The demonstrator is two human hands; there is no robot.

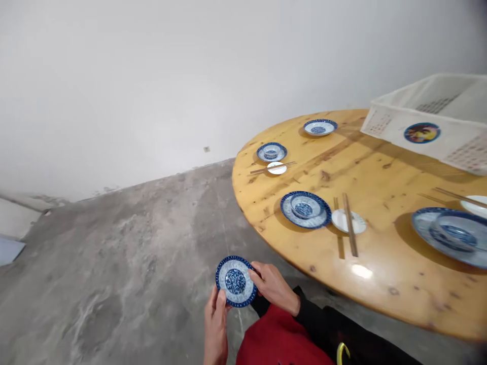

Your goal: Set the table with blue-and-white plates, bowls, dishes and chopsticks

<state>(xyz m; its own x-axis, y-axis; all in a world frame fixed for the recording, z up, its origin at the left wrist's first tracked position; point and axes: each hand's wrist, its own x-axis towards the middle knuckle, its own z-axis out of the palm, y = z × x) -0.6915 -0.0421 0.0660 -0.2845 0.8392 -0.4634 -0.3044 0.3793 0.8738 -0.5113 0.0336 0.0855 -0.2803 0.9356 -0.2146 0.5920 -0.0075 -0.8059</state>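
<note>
A round, blue-and-white patterned, ceramic-looking plate [236, 282] is at lower centre, gripped at the rim by the left hand [216, 319] and right hand [275, 288]. Presumably light, stiff, slippery, breakable: support opposite edges.

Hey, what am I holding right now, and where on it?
A blue-and-white plate, gripped by its rim: the left hand at the lower left edge, the right hand at the right edge.
</note>
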